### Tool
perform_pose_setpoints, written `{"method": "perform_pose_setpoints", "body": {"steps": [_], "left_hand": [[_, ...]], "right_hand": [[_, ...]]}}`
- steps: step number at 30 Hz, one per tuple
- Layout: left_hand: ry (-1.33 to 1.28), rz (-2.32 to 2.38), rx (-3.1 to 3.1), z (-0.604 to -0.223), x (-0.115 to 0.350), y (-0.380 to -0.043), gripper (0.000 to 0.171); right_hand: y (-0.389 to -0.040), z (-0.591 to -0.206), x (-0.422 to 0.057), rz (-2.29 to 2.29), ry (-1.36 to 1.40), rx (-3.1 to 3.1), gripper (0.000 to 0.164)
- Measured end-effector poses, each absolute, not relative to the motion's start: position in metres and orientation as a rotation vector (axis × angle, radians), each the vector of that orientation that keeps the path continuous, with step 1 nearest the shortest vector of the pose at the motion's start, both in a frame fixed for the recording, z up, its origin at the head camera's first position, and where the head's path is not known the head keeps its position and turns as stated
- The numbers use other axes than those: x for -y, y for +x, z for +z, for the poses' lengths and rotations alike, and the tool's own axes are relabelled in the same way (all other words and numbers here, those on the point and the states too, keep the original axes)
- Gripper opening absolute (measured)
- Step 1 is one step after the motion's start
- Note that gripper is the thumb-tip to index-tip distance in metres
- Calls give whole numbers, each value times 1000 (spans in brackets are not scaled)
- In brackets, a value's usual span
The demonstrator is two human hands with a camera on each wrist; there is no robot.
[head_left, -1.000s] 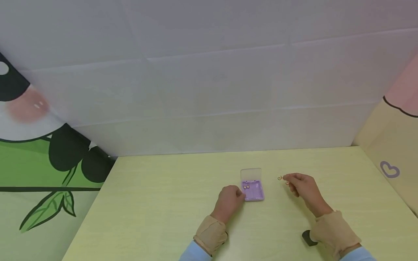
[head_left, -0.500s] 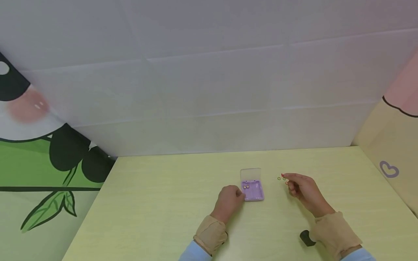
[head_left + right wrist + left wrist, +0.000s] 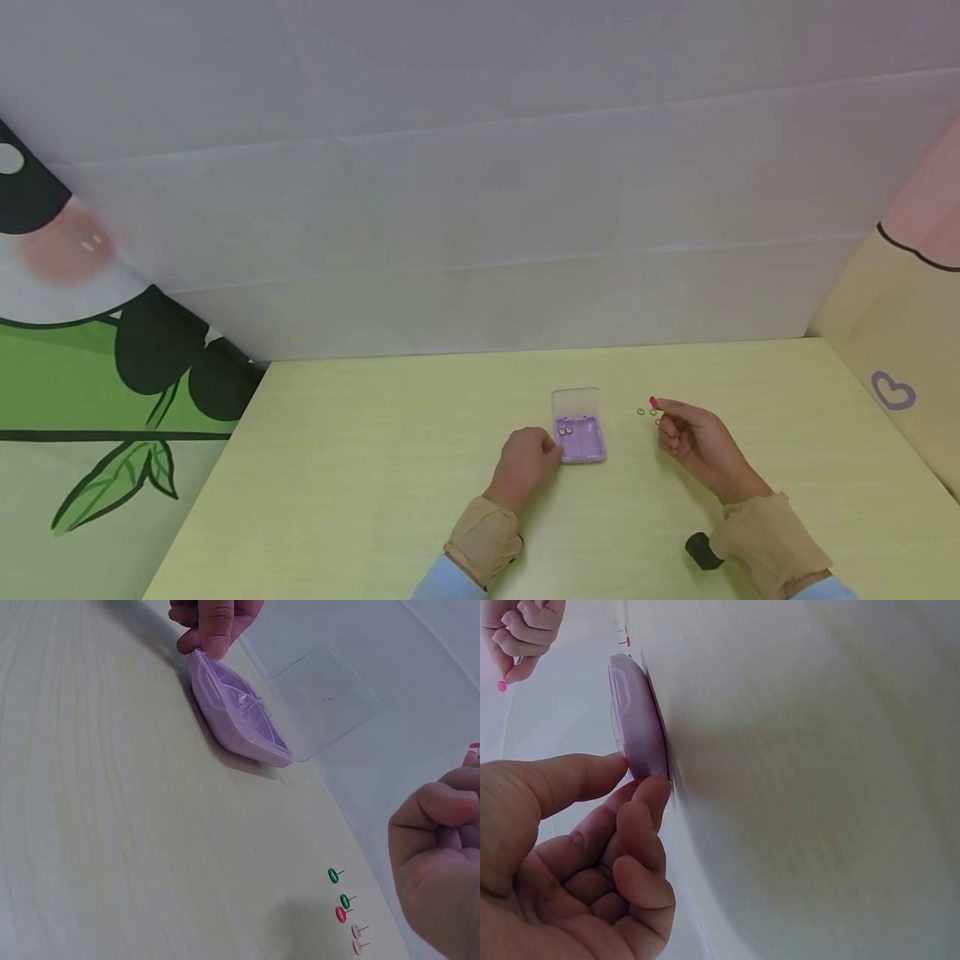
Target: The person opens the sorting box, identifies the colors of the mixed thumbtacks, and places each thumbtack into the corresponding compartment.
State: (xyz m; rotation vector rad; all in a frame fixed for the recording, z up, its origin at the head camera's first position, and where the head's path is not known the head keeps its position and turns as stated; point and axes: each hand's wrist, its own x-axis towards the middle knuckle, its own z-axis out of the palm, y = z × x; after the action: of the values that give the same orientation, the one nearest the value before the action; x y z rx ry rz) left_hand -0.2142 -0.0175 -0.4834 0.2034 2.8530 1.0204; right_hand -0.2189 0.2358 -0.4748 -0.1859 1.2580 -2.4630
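My left hand [image 3: 527, 467] pinches the near left corner of a small purple plastic box [image 3: 592, 454] between thumb and fingers. The box lies on the table with its clear hinged lid [image 3: 575, 401] raised. Inside, at the left, sit a couple of small round tacks [image 3: 562, 431]. My right hand [image 3: 693, 437] is raised over the table, right of the box, holding a pink thumbtack [image 3: 502, 686] at its fingertips. Beneath that hand, several thumbtacks lie points up, among them a green thumbtack [image 3: 334, 875], a red thumbtack [image 3: 341, 914] and a pale pink thumbtack [image 3: 357, 947].
The pale wood-grain table [image 3: 360, 475] ends at a white sheet backdrop [image 3: 465, 208]. Painted panels flank it, with a green leaf design [image 3: 108, 483] at left and a purple heart [image 3: 894, 390] at right. A black device [image 3: 703, 551] sits at the right wrist.
My right fingertips have lifted slightly from the tacks on the table and turned, bringing the pink thumbtack's head into view. The left hand and the box have stayed put.
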Motion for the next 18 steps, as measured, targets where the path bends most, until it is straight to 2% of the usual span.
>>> {"method": "perform_pose_setpoints", "body": {"steps": [12,18], "left_hand": [[233,1013,-2849,-484,22,-206,17],[241,1022,-2848,-485,25,-202,17]], "right_hand": [[-210,-485,-231,-2532,-365,-826,53],[-205,-486,-228,-2551,-349,-732,55]]}}
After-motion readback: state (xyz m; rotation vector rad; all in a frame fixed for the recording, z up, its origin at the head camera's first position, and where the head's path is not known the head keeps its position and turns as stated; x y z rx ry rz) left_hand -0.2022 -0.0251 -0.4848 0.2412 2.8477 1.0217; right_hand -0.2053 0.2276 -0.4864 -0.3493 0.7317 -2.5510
